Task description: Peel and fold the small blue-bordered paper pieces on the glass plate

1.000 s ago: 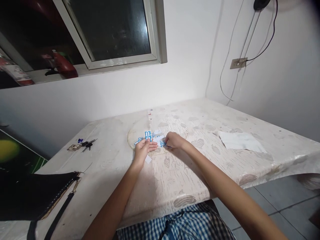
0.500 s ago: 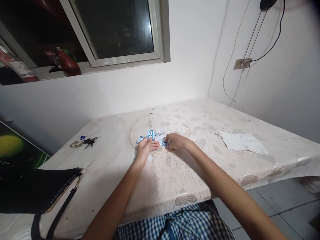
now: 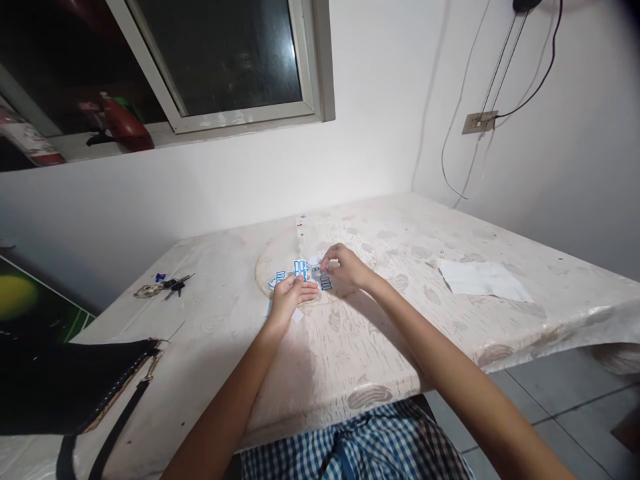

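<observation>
My left hand (image 3: 286, 300) pinches a small white paper piece printed with blue window-like outlines (image 3: 300, 268) between thumb and fingers, holding it upright over the table. My right hand (image 3: 349, 268) is just to its right, thumb and fingertips closed together above the printed pieces; whatever they grip is too small to make out. More blue-and-white paper pieces (image 3: 326, 283) lie under and beside both hands, partly covered by them. A small plain white scrap (image 3: 298, 315) rests near my left wrist.
A patterned plastic cloth covers the table (image 3: 370, 347). Keys (image 3: 175, 285) and a black bag with a strap (image 3: 75, 380) are on the left. A folded white cloth or paper (image 3: 483, 280) lies to the right. The wall and window stand behind.
My right hand has lifted slightly from the right-hand printed piece and shifted up and inward, uncovering more of that piece. My left hand keeps its hold; the view has shifted a little.
</observation>
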Demonstrator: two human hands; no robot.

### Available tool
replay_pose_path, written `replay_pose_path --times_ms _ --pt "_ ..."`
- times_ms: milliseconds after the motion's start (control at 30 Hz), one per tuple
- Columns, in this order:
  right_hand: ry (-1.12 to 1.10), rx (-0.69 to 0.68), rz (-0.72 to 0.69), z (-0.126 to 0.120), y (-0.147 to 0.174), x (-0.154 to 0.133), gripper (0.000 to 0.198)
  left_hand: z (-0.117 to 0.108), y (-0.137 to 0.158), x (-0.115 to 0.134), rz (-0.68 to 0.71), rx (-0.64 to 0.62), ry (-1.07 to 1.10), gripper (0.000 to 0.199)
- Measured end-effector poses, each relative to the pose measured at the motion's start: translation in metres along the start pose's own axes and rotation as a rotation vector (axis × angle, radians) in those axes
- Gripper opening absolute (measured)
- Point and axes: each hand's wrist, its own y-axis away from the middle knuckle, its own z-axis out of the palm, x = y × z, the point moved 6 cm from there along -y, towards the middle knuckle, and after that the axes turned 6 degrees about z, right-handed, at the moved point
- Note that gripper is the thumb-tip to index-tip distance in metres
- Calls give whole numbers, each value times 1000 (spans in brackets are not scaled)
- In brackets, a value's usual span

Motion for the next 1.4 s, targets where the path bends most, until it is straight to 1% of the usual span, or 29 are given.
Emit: replay_pose_path --times_ms 67,167,233,300,367,467,533,667,767,900,1000,1067,1200,1300,1400 --pt "-251 -10 -17 1 -3 -2 23 1 0 -2 -14 -24 -7 23" --pt "-539 -103 69 7 -3 -4 25 2 0 -4 -25 -64 -21 25" --pt "-624 -144 85 10 -1 -8 22 2 0 -4 -29 -75 -23 25" --pt "-654 -153 88 11 2 -11 15 2 0 -5 -32 -80 -23 25" --pt "-683 -153 124 11 5 -11 11 3 0 -5 -27 -97 -21 25" --pt "-738 -153 156 13 7 -11 19 6 0 -4 -20 -130 -23 26" --pt "-713 -131 136 12 5 -10 21 6 0 -4 -23 -128 -30 25" --pt "-473 -32 34 6 0 -7 8 7 2 -3 -37 -107 -45 23" --pt "-327 38 -49 3 -2 -6 18 10 4 -2 -57 -132 -58 23" --pt "-278 86 -105 0 2 -8 26 15 5 -4 -80 -163 -70 22" --pt "-273 100 -173 -1 5 -14 29 17 6 -5 -74 -200 -74 25" --pt "-257 99 -192 -1 6 -16 30 19 6 -5 -57 -235 -73 28" --pt "-196 95 -205 1 6 -19 25 22 6 -7 -25 -291 -78 34" --pt "-118 97 -240 2 6 -21 21 22 6 -8 -3 -302 -84 38" --pt "-35 104 -281 4 8 -25 22 22 6 -7 15 -284 -81 40"
